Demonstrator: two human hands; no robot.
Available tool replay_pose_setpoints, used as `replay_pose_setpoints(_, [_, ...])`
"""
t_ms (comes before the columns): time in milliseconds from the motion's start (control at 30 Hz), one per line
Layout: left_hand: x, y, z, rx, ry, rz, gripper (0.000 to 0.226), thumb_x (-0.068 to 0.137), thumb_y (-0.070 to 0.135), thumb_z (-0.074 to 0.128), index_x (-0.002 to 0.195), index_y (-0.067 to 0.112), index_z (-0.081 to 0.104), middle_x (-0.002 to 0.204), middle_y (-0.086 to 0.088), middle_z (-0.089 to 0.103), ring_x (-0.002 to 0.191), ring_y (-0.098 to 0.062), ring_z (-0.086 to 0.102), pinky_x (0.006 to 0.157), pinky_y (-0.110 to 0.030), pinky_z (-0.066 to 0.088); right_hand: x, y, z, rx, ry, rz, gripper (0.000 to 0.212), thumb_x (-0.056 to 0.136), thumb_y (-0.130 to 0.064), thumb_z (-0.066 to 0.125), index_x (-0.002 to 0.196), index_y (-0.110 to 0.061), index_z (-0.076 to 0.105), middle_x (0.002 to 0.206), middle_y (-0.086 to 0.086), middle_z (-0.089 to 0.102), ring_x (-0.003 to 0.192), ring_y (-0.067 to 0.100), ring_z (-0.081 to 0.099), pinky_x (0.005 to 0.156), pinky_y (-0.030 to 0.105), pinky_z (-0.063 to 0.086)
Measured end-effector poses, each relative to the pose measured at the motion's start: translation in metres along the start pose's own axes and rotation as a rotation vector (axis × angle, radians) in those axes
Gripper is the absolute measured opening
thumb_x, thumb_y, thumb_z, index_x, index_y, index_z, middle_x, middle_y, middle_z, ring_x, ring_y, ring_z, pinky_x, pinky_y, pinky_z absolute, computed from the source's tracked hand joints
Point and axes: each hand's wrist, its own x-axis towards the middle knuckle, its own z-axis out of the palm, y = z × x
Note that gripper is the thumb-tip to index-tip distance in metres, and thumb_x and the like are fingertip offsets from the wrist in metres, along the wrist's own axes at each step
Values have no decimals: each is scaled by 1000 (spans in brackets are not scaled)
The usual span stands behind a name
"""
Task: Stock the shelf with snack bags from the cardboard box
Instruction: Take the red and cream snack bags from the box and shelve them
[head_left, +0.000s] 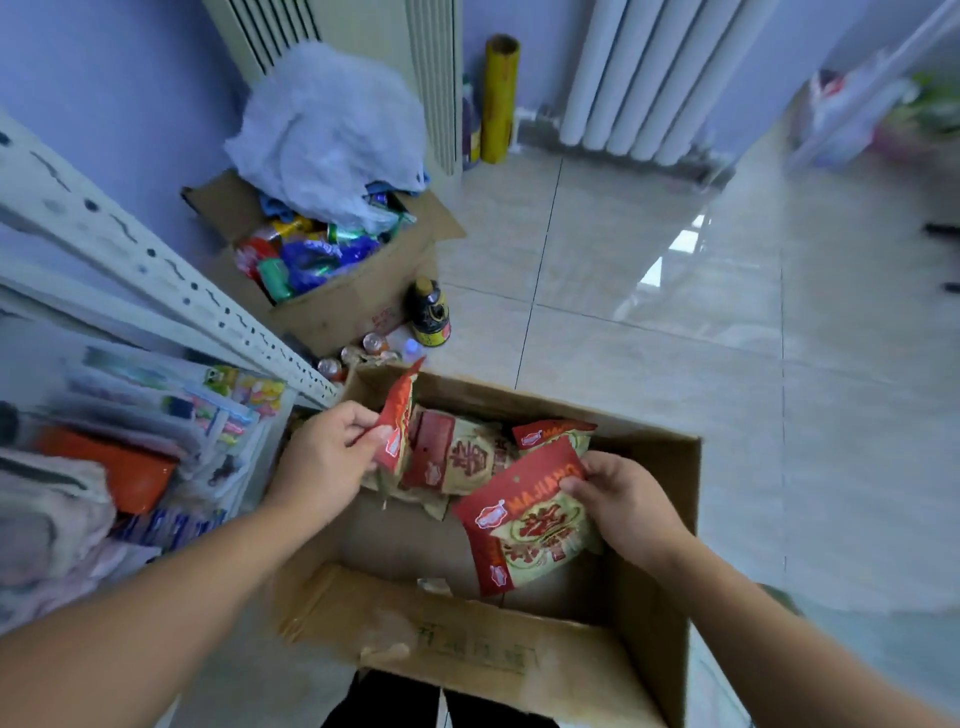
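Observation:
An open cardboard box (649, 519) stands on the floor right below me, with red and pale green snack bags (462, 457) lying at its far end. My left hand (327, 457) pinches the top corner of one snack bag (397, 421), which stands upright on edge at the box's far left. My right hand (623, 504) grips the right edge of another snack bag (530, 519), held tilted over the middle of the box. The white metal shelf (156, 270) rises on the left, its lower level full of packaged goods.
A second cardboard box (358, 296) with mixed packets and a crumpled plastic bag (327, 130) sits farther back. A dark bottle (429, 312) and small bottles stand between the boxes. Tiled floor (675, 312) stretches to the right; a radiator and a yellow roll (498, 98) line the far wall.

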Motion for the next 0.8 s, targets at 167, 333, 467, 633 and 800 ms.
replay_pose_setpoints(167, [-58, 96, -90, 127, -31, 61, 10, 90, 13, 72, 82, 17, 66, 75, 5, 76, 64, 1, 69, 53, -11, 49, -53, -74, -21, 69, 87, -136, 12, 99, -17, 62, 93, -11, 71, 87, 0, 79, 82, 16, 77, 77, 38, 60])
replay_pose_setpoints(333, [-134, 173, -189, 194, 4, 115, 8, 91, 19, 71, 88, 12, 67, 82, 7, 79, 72, -6, 74, 62, -23, 51, -83, -166, -35, 97, 68, -311, 12, 98, -15, 63, 90, -11, 71, 85, 3, 79, 80, 20, 77, 73, 41, 61])
replay_pose_setpoints(467, [-192, 204, -250, 251, 137, 163, 7, 90, 16, 72, 88, 11, 68, 78, 12, 78, 70, 0, 72, 64, -12, 50, -94, -242, -31, 82, 38, -498, 15, 97, -13, 65, 85, -13, 74, 83, 5, 79, 80, 19, 76, 77, 45, 59])
replay_pose_setpoints(633, [-261, 213, -315, 328, 234, 139, 11, 90, 24, 71, 87, 15, 66, 80, 7, 78, 76, -14, 74, 79, -36, 59, -116, -321, 4, 183, -43, -656, 10, 97, -9, 63, 98, -4, 72, 90, 10, 79, 86, 27, 76, 83, 45, 59])
replay_pose_setpoints(800, [-330, 197, -375, 291, 343, 137, 14, 81, 40, 74, 84, 28, 67, 82, 4, 79, 79, -19, 75, 86, -45, 59, -152, -380, 62, 218, -189, -762, 12, 96, -9, 63, 99, 1, 70, 91, 15, 78, 85, 31, 76, 76, 42, 61])
